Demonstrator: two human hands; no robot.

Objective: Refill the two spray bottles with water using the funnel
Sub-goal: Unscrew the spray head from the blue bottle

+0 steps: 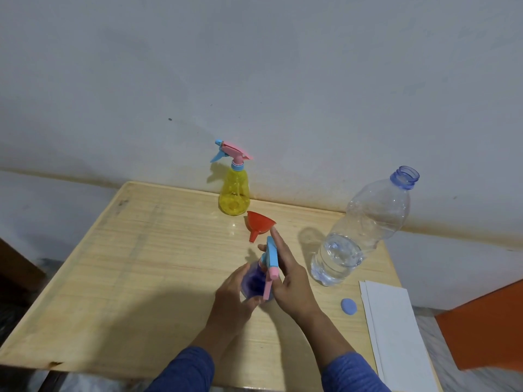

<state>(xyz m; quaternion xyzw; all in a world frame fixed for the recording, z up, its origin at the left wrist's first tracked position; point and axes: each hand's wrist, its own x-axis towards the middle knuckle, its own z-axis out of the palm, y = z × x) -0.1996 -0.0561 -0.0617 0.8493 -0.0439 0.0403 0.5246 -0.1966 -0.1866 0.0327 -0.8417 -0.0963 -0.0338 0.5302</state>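
A purple spray bottle (254,281) stands near the middle of the wooden table (127,264). My left hand (233,292) grips its body. My right hand (291,278) is closed around its blue and pink spray head (271,257), which sits on the neck. A red funnel (259,222) lies on its side just behind the bottle, close to my right fingertips. Against the wall at the back stands a yellow spray bottle (234,190) with its pink and blue head on. An uncapped clear water bottle (359,230), about a third full, stands at the right.
A blue bottle cap (348,306) lies on the table to the right of my right hand. White paper sheets (396,335) lie at the table's right front corner. An orange surface (486,323) rises at the far right. The wall is directly behind the table.
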